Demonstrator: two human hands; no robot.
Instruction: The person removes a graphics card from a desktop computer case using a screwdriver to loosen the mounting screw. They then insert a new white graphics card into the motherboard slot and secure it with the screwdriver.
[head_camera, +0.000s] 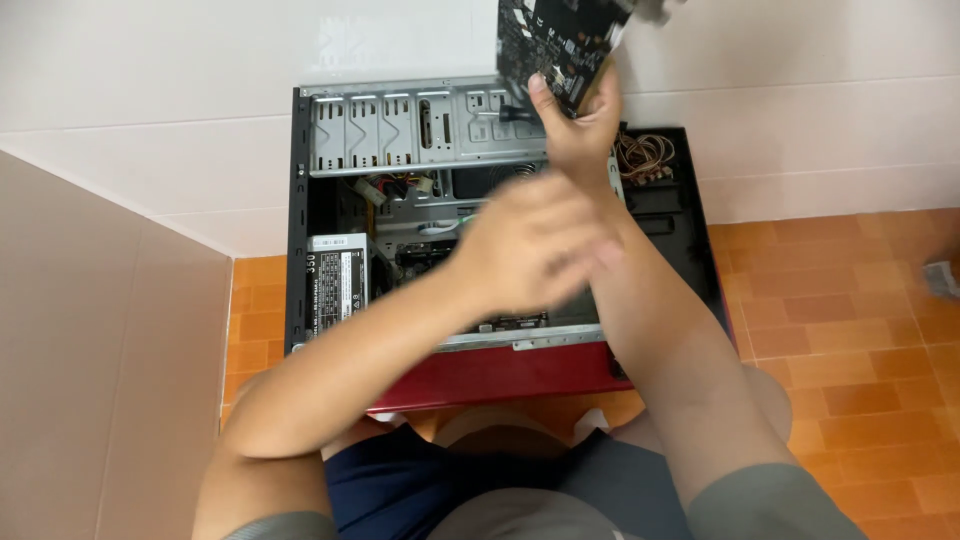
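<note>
My right hand (580, 125) pinches a black circuit card (555, 40) by its lower edge, raised above the open computer case (300, 220). My left hand (530, 250) hovers blurred over the case, grip unreadable, hiding the boards beneath; power supply (338, 280) sits left, wire bundle (645, 155) right.

A rectangular white-and-black label (339, 283) lies flat on the grey power supply, just beside the blurred left hand (530, 245), on its left.

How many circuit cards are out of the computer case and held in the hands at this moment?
1. The right hand holds one dark circuit card up above the open computer case, against the white wall. The blurred left hand appears to hold nothing. Boards still inside the case are partly hidden.
</note>
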